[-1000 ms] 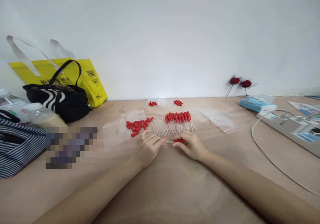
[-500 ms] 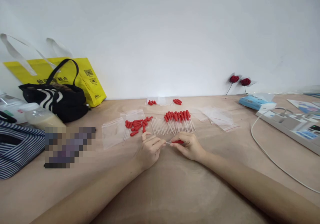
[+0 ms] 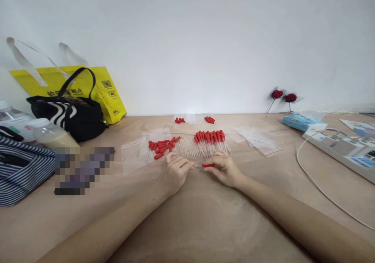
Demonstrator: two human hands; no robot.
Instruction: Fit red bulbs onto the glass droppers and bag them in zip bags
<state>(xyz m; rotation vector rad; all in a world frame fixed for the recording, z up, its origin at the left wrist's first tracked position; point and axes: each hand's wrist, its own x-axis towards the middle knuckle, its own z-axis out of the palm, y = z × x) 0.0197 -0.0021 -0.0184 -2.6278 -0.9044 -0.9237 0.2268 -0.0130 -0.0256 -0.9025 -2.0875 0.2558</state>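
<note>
My left hand [image 3: 177,172] pinches one end of a thin clear tube [image 3: 198,166] above the wooden table [image 3: 187,224]. At the tube's other end, my right hand [image 3: 222,169] grips a red rubber bulb [image 3: 208,165]. Beyond my hands lies a row of clear tubes [image 3: 189,149], and to its right several tubes with red bulbs on their ends [image 3: 209,136]. A pile of loose red bulbs [image 3: 162,146] rests behind my left hand.
Clear plastic bags [image 3: 133,156] lie left of the pile, with more bags [image 3: 258,138] at right. A yellow bag [image 3: 108,95], black bag [image 3: 79,118] and bottle [image 3: 54,134] stand left. A power strip [image 3: 345,149] with a white cable is at right.
The view has shifted slightly. The tube between my hands now lies straight in line with the red bulb, and my right thumb and finger have moved back a little, showing more of the bulb.
</note>
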